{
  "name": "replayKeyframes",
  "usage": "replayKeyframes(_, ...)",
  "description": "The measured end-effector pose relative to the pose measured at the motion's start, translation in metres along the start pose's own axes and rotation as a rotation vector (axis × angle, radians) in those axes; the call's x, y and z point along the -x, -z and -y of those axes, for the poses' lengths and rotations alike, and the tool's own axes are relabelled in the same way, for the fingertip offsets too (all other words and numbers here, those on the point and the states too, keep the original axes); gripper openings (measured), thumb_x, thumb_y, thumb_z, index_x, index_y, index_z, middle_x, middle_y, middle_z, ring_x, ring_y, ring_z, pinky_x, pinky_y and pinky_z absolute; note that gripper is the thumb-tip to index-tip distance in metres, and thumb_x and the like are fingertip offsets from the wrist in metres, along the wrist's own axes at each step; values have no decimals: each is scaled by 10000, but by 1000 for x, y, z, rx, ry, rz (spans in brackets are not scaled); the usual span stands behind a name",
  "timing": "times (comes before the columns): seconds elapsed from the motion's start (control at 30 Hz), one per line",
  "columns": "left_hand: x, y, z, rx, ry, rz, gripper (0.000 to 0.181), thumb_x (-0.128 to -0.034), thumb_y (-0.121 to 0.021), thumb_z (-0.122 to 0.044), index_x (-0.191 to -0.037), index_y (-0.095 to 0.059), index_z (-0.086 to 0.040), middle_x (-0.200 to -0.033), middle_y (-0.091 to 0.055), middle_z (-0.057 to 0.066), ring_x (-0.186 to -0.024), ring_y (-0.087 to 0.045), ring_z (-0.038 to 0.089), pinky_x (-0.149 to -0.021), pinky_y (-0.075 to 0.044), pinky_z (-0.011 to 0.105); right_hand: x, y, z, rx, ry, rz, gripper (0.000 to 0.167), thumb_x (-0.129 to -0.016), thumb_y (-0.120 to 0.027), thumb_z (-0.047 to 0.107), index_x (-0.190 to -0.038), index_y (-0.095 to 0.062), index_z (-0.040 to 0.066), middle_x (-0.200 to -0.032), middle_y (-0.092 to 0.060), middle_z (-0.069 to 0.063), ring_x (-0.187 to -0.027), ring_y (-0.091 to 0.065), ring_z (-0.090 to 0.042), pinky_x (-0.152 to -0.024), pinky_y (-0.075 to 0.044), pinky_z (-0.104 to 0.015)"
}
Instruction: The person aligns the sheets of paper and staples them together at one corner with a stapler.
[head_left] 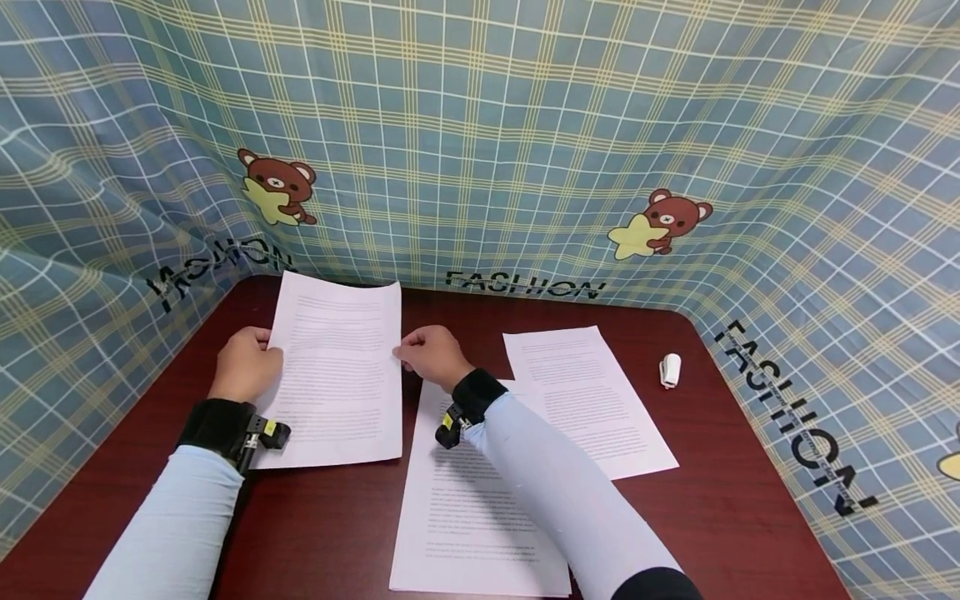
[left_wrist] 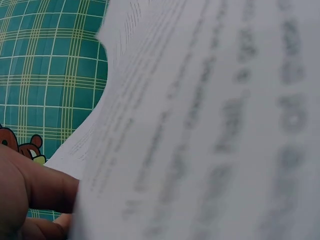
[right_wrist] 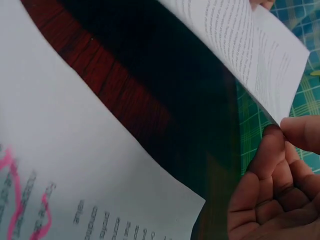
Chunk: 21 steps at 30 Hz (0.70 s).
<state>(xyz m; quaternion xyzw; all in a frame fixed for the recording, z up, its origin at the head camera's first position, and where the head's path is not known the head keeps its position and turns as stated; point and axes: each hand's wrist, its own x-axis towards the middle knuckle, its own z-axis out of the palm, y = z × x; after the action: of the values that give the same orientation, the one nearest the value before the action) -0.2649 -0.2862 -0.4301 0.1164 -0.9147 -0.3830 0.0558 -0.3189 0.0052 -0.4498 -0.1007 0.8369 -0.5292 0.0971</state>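
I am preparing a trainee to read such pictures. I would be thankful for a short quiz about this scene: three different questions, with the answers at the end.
1. Choose one. In the head view, the leftmost paper is held by: (a) the left alone; (b) the right alone; (c) both.
2. True or false? The small white object lies on the table, farther right than any paper.
3. Fill in. In the right wrist view, the page at the left bears coloured marks in ____.

Key:
1: c; left hand and right hand each hold an edge.
2: true.
3: pink.
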Motion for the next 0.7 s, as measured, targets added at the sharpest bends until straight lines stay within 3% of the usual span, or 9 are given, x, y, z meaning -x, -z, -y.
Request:
replayKeyframes(0.33,12,-6,-2,11,22,50,487,-1024,-478,-207,-1393,-485,112,-1273,-594,326,-1015,-602,403,-867,-544,546,15,21,-13,-87,14,11,105,-935,-764,245,-921,-775,141,-832,-740,-84,-767,-656,-180,-695,-523,-296)
replayKeyframes(0.53,23,-14,-5,18,-40,79,465,-1027,-561,-264,-1333,-546,86,-1208,-639,303,-977,-640,362,-794,-569,451,35,43,-18,-133,-32,34,120,-914,-781,255,-922,-793,136,-837,-742,-65,-772,-669,-155,-733,-584,-314)
replayKeyframes(0.7,31,-21,-14,-2,-110,121,428,-1016,-617,-297,-1265,-603,51,-1140,-686,260,-900,-670,303,-715,-554,357,56,65,-20,-127,-25,44,127,-928,-761,240,-965,-788,122,-853,-735,-67,-793,-661,-164,-766,-582,-329)
